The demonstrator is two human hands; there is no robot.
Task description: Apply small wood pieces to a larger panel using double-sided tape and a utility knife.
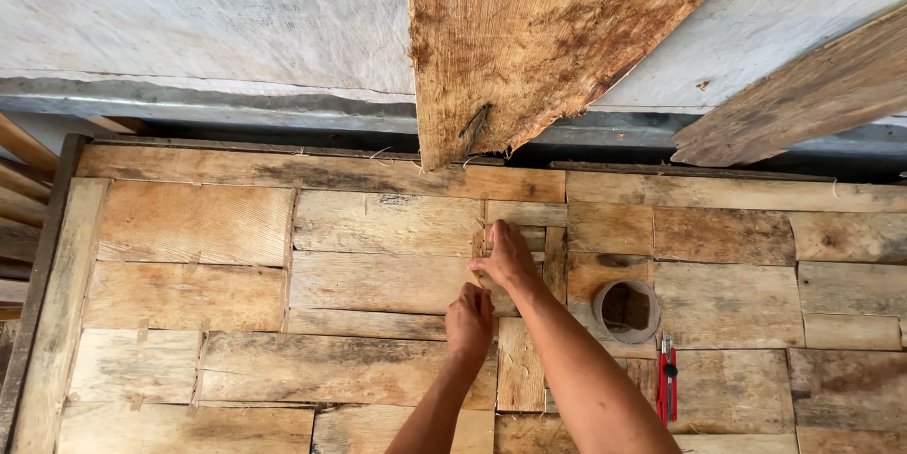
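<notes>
Head view: both hands, left hand [470,320] and right hand [504,256], have fingers clamped on a small wood piece [478,260] at centre frame, which could slip or splinter under uneven pressure.

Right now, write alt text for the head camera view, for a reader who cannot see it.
Seen from above, a person's left hand and right hand press together on a small wood piece on a patchwork panel of weathered wooden boards. A short grey pipe ring and a red utility knife lie to the right; a large rough bark sheet leans above.
</notes>
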